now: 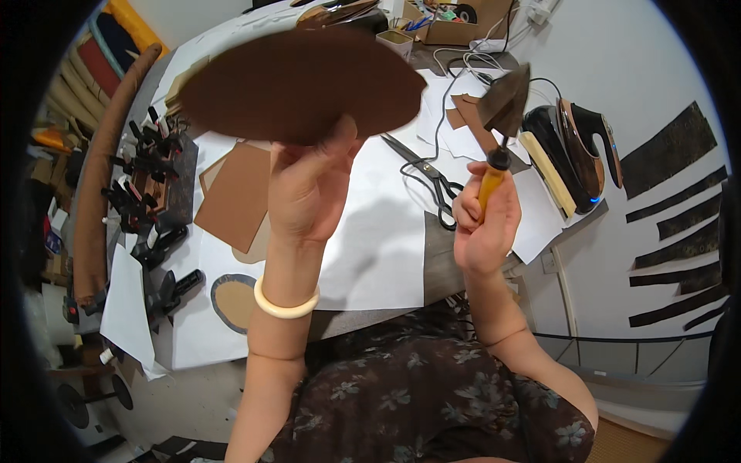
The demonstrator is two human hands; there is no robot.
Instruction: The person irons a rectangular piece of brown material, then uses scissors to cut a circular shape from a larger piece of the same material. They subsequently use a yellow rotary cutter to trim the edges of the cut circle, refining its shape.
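Raised over the table, my left hand (312,174) grips the near edge of a large dark brown oval piece (301,89), thumb on its upper face; it looks like leather or stiff fabric. My right hand (488,216) is closed around the yellow handle of a small pointed trowel (505,100), its dark metal blade pointing up. Both things are held apart from each other. Below and between the hands lie large black-handled scissors (428,171) on white paper (370,239). A cream bangle (285,301) is on my left wrist.
Brown flat pieces (239,197) lie left of my left wrist, near a grey-rimmed oval (233,302). A steam iron (590,143) stands at right with cables behind it. Clamps (150,162) and a long brown roll (108,170) line the left edge. A cardboard box (463,27) stands at the back.
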